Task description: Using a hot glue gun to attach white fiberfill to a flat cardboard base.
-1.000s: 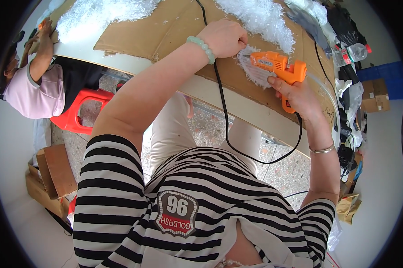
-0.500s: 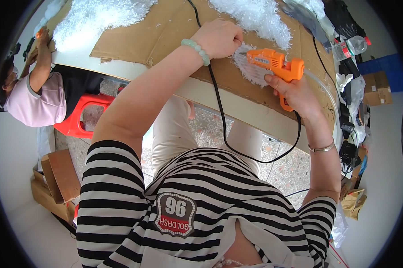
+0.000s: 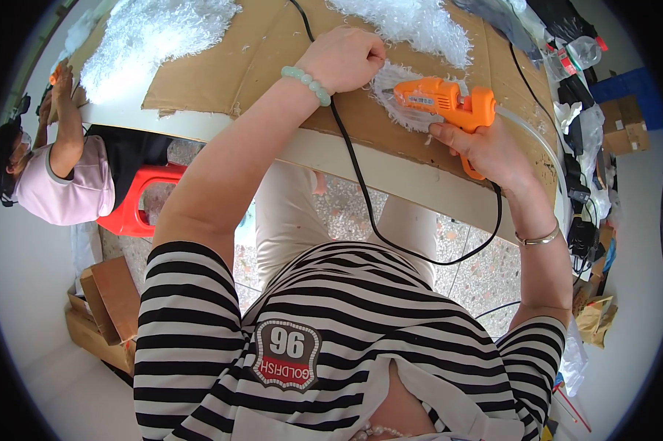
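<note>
Hands gluing white fluff on cardboard
Left hand (image 3: 344, 57) is curled, fingertips pressed onto the white fluffy piece (image 3: 399, 94) lying on the cardboard sheet (image 3: 272, 59); right hand (image 3: 485, 151) fingers wrap the orange glue gun (image 3: 445, 103), nozzle over that piece

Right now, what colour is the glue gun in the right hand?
Orange, the glue gun in the right hand; clearest in the head view.

My shirt (image 3: 331, 338) — short-sleeved, black and white horizontal stripes, with a shield-shaped patch (image 3: 286, 355) on the chest. My left wrist: a bracelet of pale green beads (image 3: 306, 81). My right wrist: a thin metal bangle (image 3: 538, 238). Light beige trousers (image 3: 291, 213) below — both forearms bare.
</note>
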{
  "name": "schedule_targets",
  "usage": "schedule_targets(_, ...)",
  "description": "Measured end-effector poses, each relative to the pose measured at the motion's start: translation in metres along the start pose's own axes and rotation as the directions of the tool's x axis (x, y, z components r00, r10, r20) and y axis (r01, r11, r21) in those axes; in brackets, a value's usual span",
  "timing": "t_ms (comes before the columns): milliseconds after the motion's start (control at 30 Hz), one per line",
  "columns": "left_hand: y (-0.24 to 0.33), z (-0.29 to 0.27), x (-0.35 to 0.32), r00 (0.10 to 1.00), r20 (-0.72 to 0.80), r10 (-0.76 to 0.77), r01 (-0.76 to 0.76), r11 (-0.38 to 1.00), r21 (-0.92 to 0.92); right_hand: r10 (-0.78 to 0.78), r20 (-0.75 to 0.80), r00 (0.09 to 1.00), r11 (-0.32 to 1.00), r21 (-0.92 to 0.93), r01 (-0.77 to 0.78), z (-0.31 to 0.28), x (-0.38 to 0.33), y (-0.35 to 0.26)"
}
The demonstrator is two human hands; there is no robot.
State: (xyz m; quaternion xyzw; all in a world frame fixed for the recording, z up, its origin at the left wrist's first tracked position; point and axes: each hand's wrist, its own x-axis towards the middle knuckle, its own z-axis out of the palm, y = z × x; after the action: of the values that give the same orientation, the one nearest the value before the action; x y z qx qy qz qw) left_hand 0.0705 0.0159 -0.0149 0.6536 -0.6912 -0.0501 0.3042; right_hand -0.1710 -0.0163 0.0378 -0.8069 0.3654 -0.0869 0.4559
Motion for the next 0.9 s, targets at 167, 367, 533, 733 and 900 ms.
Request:
schedule_targets(167, 0.002, -0.002, -0.002, 1.000, -0.009, 0.005, -0.005, 1.000, -0.004, -0.003, 0.001, 1.000, 0.999, 0.041, 0.003, -0.001, -0.006, 0.003)
schedule_targets(367, -0.008, -0.009, -0.006, 0.998, -0.034, 0.045, -0.049, 0.990, -0.135, 0.086, 0.006, 0.996, 0.981, 0.174, -0.085, -0.012, -0.016, 0.006)
schedule_targets(533, -0.005, -0.016, -0.017, 0.993, -0.057, 0.102, -0.093, 0.986, 0.140, -0.002, -0.016, 1.000, 0.932, 0.363, 0.007, -0.016, -0.016, 0.012)
schedule_targets(733, 0.003, -0.013, -0.021, 0.996, -0.034, 0.087, -0.085, 0.995, 0.056, -0.034, 0.025, 0.999, 0.875, 0.485, 0.018, -0.020, -0.012, 0.023)
schedule_targets(900, 0.018, -0.011, -0.019, 0.992, -0.070, 0.105, -0.105, 0.994, 0.011, -0.043, 0.006, 0.999, 0.868, 0.496, 0.034, -0.023, -0.007, 0.036)
